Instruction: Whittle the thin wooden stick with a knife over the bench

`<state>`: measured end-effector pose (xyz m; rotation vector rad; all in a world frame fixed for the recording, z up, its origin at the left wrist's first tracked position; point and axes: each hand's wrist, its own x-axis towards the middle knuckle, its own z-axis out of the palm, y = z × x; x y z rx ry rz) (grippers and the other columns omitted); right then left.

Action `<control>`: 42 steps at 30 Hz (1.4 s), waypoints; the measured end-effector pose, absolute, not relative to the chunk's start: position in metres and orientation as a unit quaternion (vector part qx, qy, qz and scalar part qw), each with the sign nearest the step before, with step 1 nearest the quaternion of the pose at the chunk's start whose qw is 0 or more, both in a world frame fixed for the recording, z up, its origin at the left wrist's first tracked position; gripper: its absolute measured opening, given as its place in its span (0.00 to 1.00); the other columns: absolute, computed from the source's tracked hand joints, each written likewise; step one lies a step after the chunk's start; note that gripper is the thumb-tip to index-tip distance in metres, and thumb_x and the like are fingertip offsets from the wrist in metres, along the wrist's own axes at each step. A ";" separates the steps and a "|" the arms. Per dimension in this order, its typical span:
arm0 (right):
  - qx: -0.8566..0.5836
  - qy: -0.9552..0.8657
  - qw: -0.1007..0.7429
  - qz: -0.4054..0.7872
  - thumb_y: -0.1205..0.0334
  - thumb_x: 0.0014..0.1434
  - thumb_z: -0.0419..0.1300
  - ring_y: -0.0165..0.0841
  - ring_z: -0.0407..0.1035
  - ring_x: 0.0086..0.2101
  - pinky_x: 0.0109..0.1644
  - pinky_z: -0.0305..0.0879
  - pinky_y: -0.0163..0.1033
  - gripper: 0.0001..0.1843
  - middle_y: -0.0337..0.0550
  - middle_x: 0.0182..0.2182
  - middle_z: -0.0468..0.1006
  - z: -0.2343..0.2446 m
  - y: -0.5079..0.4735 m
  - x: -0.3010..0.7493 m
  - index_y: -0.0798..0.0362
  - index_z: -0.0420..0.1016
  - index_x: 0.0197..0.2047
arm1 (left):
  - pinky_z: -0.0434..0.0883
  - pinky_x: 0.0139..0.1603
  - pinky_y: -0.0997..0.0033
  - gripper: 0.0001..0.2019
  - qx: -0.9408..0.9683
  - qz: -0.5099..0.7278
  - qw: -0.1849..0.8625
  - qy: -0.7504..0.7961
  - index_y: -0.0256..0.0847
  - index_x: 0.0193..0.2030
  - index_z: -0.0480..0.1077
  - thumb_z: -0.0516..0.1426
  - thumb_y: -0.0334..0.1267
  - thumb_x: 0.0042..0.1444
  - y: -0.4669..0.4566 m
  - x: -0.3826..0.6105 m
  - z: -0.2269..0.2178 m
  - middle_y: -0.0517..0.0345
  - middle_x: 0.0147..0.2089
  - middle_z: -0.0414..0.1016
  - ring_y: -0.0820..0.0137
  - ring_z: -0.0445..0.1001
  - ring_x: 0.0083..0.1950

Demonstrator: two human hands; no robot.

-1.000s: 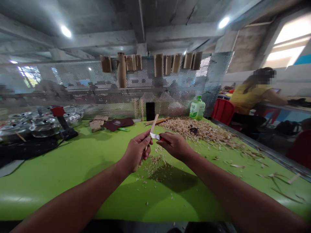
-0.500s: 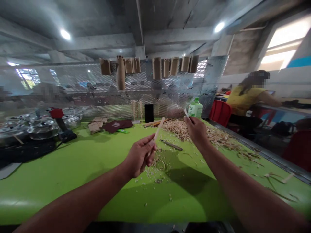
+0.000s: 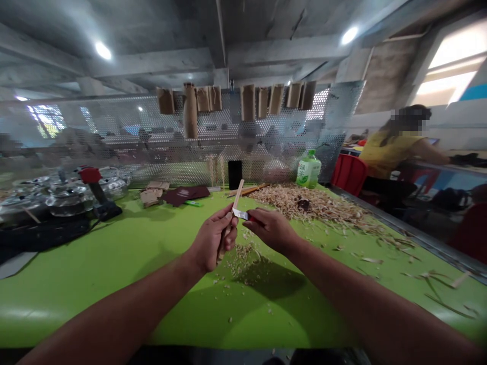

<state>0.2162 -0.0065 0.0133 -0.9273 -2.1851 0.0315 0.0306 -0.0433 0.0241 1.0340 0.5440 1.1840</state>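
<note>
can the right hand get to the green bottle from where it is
Probably yes, once it lets go: the right hand grips a small knife, and the green bottle stands beyond a low pile of wood shavings, which would not block the way.

The room is fairly evenly lit, though the concrete ceiling (image 3: 160, 30) stays a dull grey, with round ceiling lamps (image 3: 103, 50) burning as small white spots. A window (image 3: 445, 76) at the far right is blown out to plain white, and another window (image 3: 45, 120), seen through the perforated metal screen (image 3: 125, 126), glares too. The green surface (image 3: 91, 304) shows a pale band of glare near its lower left edge. A soft shadow (image 3: 270, 279) lies on it below the left hand (image 3: 211, 241) and right hand (image 3: 271, 229). Wide-angle distortion bends the ceiling beams and the surface's right edge toward the corners. Everything beyond the screen is blurred, and coarse pixel blocks cover the co-worker's head (image 3: 409, 119).
</note>
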 end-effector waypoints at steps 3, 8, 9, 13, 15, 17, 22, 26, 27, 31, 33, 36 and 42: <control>-0.366 -0.852 0.374 0.012 0.54 0.64 0.52 0.26 0.57 0.25 0.29 0.49 0.35 0.14 0.38 0.25 0.66 0.013 -0.007 0.216 0.53 0.66 0.30 | 0.56 0.12 0.85 0.12 0.466 0.516 0.676 0.244 0.39 0.50 0.68 0.55 0.35 0.58 -0.043 0.031 0.024 0.65 0.31 0.63 0.85 0.54 0.17; -0.379 -0.838 0.392 0.014 0.53 0.63 0.52 0.27 0.57 0.25 0.29 0.49 0.35 0.14 0.37 0.25 0.66 0.013 -0.008 0.215 0.53 0.66 0.29 | 0.54 0.12 0.84 0.12 0.468 0.508 0.682 0.240 0.40 0.49 0.68 0.56 0.36 0.57 -0.044 0.031 0.025 0.66 0.30 0.63 0.85 0.51 0.17; -0.380 -0.837 0.394 0.013 0.53 0.63 0.53 0.27 0.57 0.25 0.29 0.49 0.35 0.14 0.38 0.25 0.66 0.014 -0.006 0.216 0.53 0.66 0.30 | 0.53 0.12 0.83 0.12 0.469 0.503 0.685 0.241 0.40 0.49 0.68 0.57 0.36 0.57 -0.046 0.031 0.026 0.66 0.29 0.62 0.84 0.50 0.17; -0.439 -0.774 0.457 0.015 0.51 0.62 0.53 0.27 0.56 0.23 0.28 0.47 0.36 0.16 0.37 0.23 0.65 0.024 0.012 0.236 0.53 0.66 0.29 | 0.51 0.12 0.82 0.16 0.485 0.471 0.692 0.254 0.40 0.53 0.68 0.56 0.37 0.59 -0.056 0.035 0.024 0.65 0.28 0.64 0.84 0.51 0.17; -0.503 -0.683 0.529 0.020 0.49 0.62 0.51 0.27 0.54 0.22 0.27 0.45 0.36 0.19 0.36 0.20 0.62 0.033 0.027 0.258 0.53 0.65 0.26 | 0.53 0.13 0.81 0.18 0.499 0.442 0.700 0.257 0.40 0.55 0.68 0.56 0.37 0.58 -0.060 0.038 0.021 0.63 0.29 0.66 0.84 0.53 0.17; -0.538 -0.605 0.587 0.010 0.48 0.62 0.50 0.28 0.53 0.22 0.27 0.45 0.36 0.20 0.35 0.19 0.60 0.039 0.039 0.278 0.52 0.62 0.24 | 0.53 0.13 0.81 0.20 0.501 0.422 0.713 0.250 0.40 0.56 0.67 0.58 0.37 0.57 -0.061 0.040 0.019 0.64 0.29 0.66 0.84 0.53 0.16; -0.516 -0.633 0.576 0.038 0.49 0.62 0.49 0.29 0.56 0.25 0.28 0.48 0.36 0.19 0.37 0.21 0.64 0.031 0.038 0.271 0.54 0.67 0.28 | 0.51 0.12 0.82 0.21 0.471 0.532 0.636 0.302 0.41 0.54 0.65 0.60 0.44 0.54 -0.040 0.032 0.017 0.70 0.23 0.60 0.83 0.53 0.16; -0.458 -0.722 0.501 0.134 0.54 0.60 0.51 0.31 0.62 0.28 0.31 0.57 0.36 0.22 0.41 0.31 0.72 0.017 0.004 0.215 0.52 0.65 0.56 | 0.51 0.13 0.82 0.20 0.456 0.588 0.558 0.367 0.40 0.42 0.65 0.65 0.45 0.47 -0.027 0.028 0.017 0.72 0.20 0.57 0.83 0.52 0.15; -0.456 -0.729 0.484 0.162 0.54 0.60 0.52 0.31 0.63 0.28 0.32 0.59 0.37 0.27 0.42 0.33 0.73 0.014 -0.006 0.203 0.50 0.61 0.61 | 0.51 0.14 0.82 0.21 0.451 0.596 0.551 0.372 0.40 0.42 0.65 0.66 0.45 0.45 -0.026 0.030 0.016 0.72 0.20 0.58 0.83 0.52 0.15; -0.461 -0.740 0.437 0.221 0.54 0.60 0.52 0.37 0.68 0.34 0.38 0.65 0.45 0.35 0.48 0.41 0.76 0.004 -0.035 0.173 0.46 0.47 0.69 | 0.48 0.14 0.81 0.24 0.456 0.580 0.577 0.349 0.39 0.45 0.69 0.67 0.46 0.43 -0.028 0.037 0.008 0.69 0.22 0.62 0.84 0.53 0.15; -0.460 -0.745 0.425 0.231 0.58 0.60 0.52 0.40 0.70 0.39 0.43 0.66 0.48 0.36 0.52 0.48 0.74 -0.001 -0.042 0.166 0.47 0.45 0.70 | 0.50 0.15 0.80 0.22 0.450 0.569 0.597 0.343 0.38 0.42 0.70 0.67 0.47 0.43 -0.028 0.040 0.004 0.65 0.24 0.66 0.83 0.56 0.16; -0.461 -0.742 0.422 0.242 0.61 0.58 0.54 0.41 0.69 0.46 0.49 0.64 0.49 0.39 0.53 0.53 0.72 -0.004 -0.046 0.163 0.50 0.44 0.70 | 0.57 0.18 0.80 0.20 0.418 0.562 0.621 0.351 0.36 0.36 0.70 0.67 0.48 0.43 -0.027 0.040 0.000 0.60 0.26 0.70 0.79 0.65 0.21; -0.498 -0.770 0.347 0.195 0.50 0.64 0.49 0.36 0.71 0.42 0.44 0.66 0.41 0.30 0.50 0.47 0.76 0.023 -0.024 0.198 0.51 0.55 0.66 | 0.52 0.14 0.83 0.19 0.410 0.561 0.626 0.355 0.35 0.33 0.73 0.63 0.51 0.47 -0.015 0.022 0.009 0.65 0.18 0.63 0.83 0.57 0.15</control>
